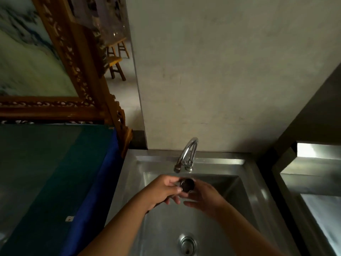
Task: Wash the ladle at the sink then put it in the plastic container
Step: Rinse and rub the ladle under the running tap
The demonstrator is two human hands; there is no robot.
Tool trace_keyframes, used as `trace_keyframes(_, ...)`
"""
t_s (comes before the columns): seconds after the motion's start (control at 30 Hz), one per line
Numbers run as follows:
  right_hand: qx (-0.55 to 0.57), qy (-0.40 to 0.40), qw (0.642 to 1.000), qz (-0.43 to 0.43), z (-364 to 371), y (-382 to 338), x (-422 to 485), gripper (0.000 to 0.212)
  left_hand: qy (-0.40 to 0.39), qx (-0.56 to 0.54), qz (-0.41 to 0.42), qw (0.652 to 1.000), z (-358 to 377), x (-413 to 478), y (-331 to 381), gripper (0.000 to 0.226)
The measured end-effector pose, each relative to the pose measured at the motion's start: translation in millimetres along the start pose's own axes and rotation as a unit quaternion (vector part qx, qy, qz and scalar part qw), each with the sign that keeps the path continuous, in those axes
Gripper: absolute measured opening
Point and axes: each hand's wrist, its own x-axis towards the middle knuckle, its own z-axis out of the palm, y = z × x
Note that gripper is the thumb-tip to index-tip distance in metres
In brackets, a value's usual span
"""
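Over the steel sink [254, 183], below the faucet [186, 154], the left hand [162, 191] grips the dark ladle [187, 184] while the right hand's [204, 198] loosely spread fingers rub its bowl; washing looks underway, no plastic container visible.

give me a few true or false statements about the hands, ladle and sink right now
1. Both hands are over the sink. True.
2. The ladle lies on the sink floor by the drain. False: its dark bowl is held up between the left hand and right hand, below the tap.
3. The drain is uncovered. True.
4. A plastic container sits inside the sink. False: none shows there.
5. A blue cloth lies left of the sink. True.
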Motion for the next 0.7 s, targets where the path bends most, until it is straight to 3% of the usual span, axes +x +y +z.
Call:
trace_keyframes(0.1,0.083,-0.012,0.996,0.006,7.1,-3.2,-36.6,0.044,0.000,-0.006,0.022,1.000,12.3,-19.7,23.6,0.037)
trace_keyframes(0.23,0.115,-0.048,0.992,-0.020,14.2,-18.3,-84.2,0.056,0.028,-0.044,0.053,0.997,35.2,-45.8,56.0,0.038)
trace_keyframes(0.33,0.127,-0.071,0.989,-0.039,16.2,-24.4,-113.4,0.053,0.052,-0.102,0.070,0.991,53.6,-61.2,70.8,0.035)
trace_keyframes(0.57,0.043,-0.137,0.989,-0.039,4.7,-13.7,-168.2,0.046,0.138,-0.241,0.078,0.958,93.3,-95.9,78.5,0.028)
trace_keyframes(0.7,-0.037,-0.168,0.984,-0.037,0.5,-0.9,-199.3,0.037,0.180,-0.343,0.082,0.918,116.7,-112.2,72.0,0.030)
